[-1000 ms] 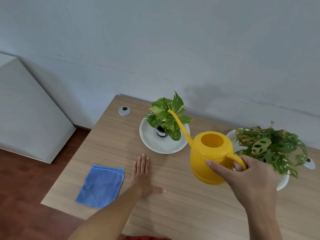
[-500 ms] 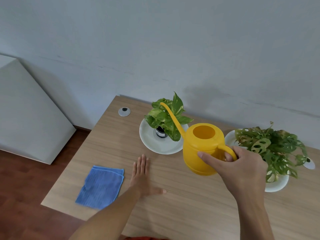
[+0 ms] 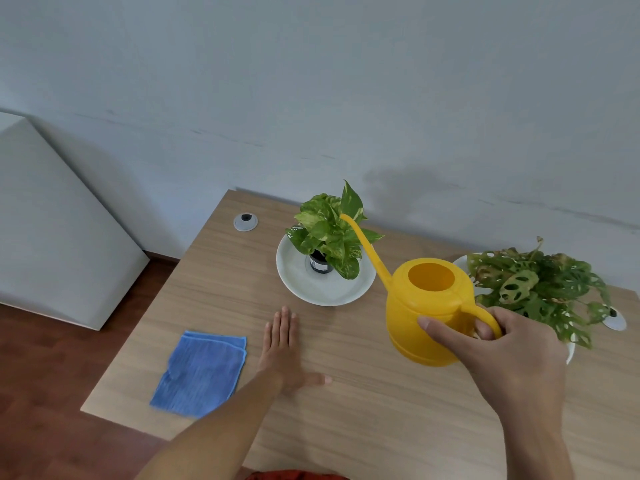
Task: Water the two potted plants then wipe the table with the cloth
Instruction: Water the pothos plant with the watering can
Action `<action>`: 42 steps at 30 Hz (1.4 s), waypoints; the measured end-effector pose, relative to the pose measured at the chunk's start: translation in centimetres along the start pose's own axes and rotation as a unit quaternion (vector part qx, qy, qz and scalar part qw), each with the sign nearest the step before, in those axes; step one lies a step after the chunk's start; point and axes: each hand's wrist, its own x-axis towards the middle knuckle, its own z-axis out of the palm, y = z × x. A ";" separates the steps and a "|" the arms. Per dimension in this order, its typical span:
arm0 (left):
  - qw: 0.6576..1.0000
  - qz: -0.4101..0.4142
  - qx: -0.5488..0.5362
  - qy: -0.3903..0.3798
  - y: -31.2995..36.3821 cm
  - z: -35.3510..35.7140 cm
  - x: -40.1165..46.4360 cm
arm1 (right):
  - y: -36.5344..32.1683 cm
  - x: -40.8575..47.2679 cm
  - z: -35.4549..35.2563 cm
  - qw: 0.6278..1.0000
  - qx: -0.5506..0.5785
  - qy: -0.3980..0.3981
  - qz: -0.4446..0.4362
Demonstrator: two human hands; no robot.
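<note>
My right hand (image 3: 498, 351) grips the handle of a yellow watering can (image 3: 427, 306), held above the wooden table (image 3: 363, 410). Its long spout tip reaches over the leaves of a small green pothos (image 3: 329, 230) in a black pot on a white saucer (image 3: 304, 285). A second plant (image 3: 533, 285) with holed leaves stands at the right on a white dish, just behind my right hand. My left hand (image 3: 285, 348) lies flat on the table, fingers apart, holding nothing. A folded blue cloth (image 3: 201, 372) lies left of it near the front edge.
A grey cable grommet (image 3: 246, 222) sits in the table's back left corner and another (image 3: 614, 318) at the right. A pale wall runs behind the table. A white cabinet (image 3: 52, 237) stands to the left over a dark wood floor.
The watering can swung left toward the pothos half a second ago, then came back slightly right; its spout tip now sits over the leaves. My left hand and the cloth have not moved.
</note>
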 end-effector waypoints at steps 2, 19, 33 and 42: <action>1.000 0.001 -0.003 0.000 0.0 0.0 0.0 | 0.0 -0.3 -0.1 1.000 0.001 -0.006 -0.001; 1.000 -0.008 -0.009 0.005 0.2 0.0 -0.1 | 2.0 -0.5 0.2 0.999 0.026 0.019 0.019; 0.993 0.061 0.016 0.102 0.4 1.8 -0.8 | 5.0 -1.9 2.6 0.981 0.152 0.100 0.066; 0.976 0.204 0.050 0.053 8.0 6.2 -1.6 | 11.7 -3.2 -0.1 0.957 0.167 0.186 0.147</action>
